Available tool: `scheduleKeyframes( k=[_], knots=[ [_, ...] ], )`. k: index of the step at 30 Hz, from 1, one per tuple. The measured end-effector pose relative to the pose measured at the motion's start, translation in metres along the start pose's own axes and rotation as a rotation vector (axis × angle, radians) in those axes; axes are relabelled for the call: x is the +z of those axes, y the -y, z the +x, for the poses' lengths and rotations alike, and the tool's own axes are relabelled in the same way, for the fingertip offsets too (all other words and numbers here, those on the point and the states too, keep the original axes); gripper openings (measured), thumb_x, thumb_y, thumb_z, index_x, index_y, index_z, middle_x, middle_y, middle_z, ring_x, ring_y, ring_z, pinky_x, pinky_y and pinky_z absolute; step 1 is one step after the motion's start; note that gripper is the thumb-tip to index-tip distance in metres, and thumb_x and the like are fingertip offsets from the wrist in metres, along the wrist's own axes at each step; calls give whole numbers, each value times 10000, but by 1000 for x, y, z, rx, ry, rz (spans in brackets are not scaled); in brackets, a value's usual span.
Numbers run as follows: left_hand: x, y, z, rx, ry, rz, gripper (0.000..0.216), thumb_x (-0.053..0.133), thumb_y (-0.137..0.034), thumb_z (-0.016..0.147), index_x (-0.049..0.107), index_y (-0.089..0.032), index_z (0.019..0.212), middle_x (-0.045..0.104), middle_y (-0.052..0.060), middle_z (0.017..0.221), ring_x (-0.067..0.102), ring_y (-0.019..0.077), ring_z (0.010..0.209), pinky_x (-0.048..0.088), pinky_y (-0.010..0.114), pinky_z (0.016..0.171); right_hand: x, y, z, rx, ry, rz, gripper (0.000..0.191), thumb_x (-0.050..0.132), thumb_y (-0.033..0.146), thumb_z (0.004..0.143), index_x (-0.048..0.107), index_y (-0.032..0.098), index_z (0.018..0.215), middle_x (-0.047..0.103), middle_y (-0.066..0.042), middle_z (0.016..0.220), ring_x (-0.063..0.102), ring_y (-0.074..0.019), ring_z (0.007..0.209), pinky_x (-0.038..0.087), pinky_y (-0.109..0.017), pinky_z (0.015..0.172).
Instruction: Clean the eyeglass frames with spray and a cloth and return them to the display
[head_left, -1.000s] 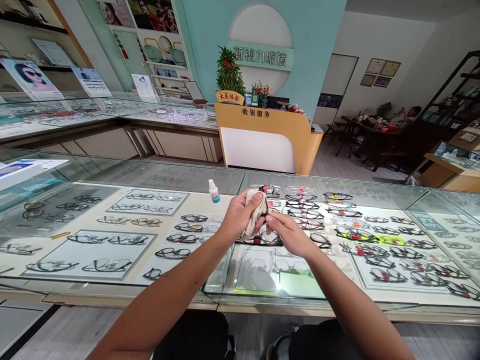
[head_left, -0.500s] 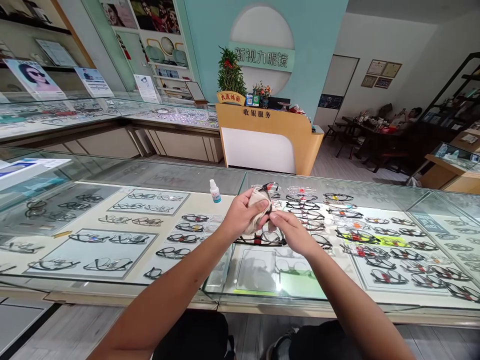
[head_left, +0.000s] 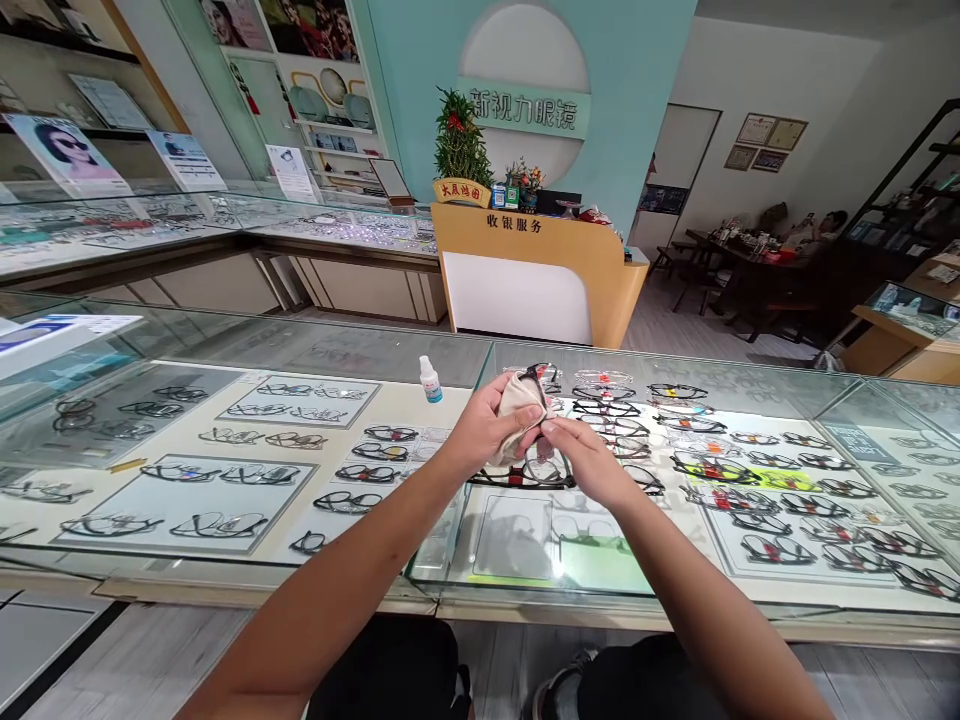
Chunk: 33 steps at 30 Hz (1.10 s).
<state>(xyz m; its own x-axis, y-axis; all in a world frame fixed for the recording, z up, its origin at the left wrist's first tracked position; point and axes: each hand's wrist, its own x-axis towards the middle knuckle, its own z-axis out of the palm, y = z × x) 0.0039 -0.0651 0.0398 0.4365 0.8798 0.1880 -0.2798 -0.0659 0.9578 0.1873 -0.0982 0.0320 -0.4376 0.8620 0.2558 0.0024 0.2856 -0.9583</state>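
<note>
Above the glass display counter [head_left: 247, 345] my two hands meet over a pair of black-framed glasses [head_left: 541, 462]. My left hand [head_left: 487, 425] is closed round a beige cleaning cloth [head_left: 517, 398] pressed against the upper lens, whose frame tip pokes out above the cloth. My right hand [head_left: 589, 462] pinches the glasses at the other lens. A small white dropper bottle [head_left: 430, 382] with a blue label stands on the counter just left of my hands.
Under the glass lie several rows of spectacle frames [head_left: 750, 470] on trays. Beyond the counter stands a wooden cashier desk [head_left: 525, 275] with a potted plant [head_left: 459, 150]. A dark table [head_left: 742, 270] with a seated person is at the far right.
The cloth in my left hand has shifted up along the glasses, and a frame tip now shows above it. My right hand has moved slightly with the glasses. The camera tilted a little.
</note>
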Motion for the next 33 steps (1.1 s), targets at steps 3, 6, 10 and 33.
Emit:
scheduleKeyframes(
  k=[3, 6, 10, 33],
  knots=[
    [2, 8, 1, 21, -138, -14, 452, 743, -617, 900, 600, -191, 951, 586, -42, 500, 477, 102, 331, 384, 199, 364, 7, 1, -1, -4, 1, -27, 466, 504, 552, 1062, 799, 221, 920, 672, -27, 805, 581, -191, 782, 479, -316, 807],
    [-3, 8, 3, 3, -107, -44, 483, 637, -664, 954, 607, -182, 942, 615, -9, 520, 525, 131, 346, 415, 224, 372, 6, 2, -1, -1, -4, -20, 462, 503, 542, 1062, 799, 215, 926, 680, -32, 823, 569, -190, 780, 475, -318, 811],
    [-5, 0, 3, -31, 49, -63, 443, 763, -573, 897, 625, -178, 1042, 684, 16, 619, 621, 158, 468, 513, 257, 473, -6, 1, 1, 7, -27, 42, 443, 511, 510, 1057, 791, 202, 905, 719, -53, 869, 575, -205, 830, 462, -332, 854],
    [-2, 16, 7, -149, -264, -149, 608, 833, -691, 766, 694, -156, 1019, 728, 30, 780, 685, 165, 681, 526, 254, 630, -20, 3, 0, -105, -285, 45, 451, 481, 556, 1056, 777, 229, 962, 766, -89, 1035, 630, -258, 934, 479, -374, 892]
  ],
)
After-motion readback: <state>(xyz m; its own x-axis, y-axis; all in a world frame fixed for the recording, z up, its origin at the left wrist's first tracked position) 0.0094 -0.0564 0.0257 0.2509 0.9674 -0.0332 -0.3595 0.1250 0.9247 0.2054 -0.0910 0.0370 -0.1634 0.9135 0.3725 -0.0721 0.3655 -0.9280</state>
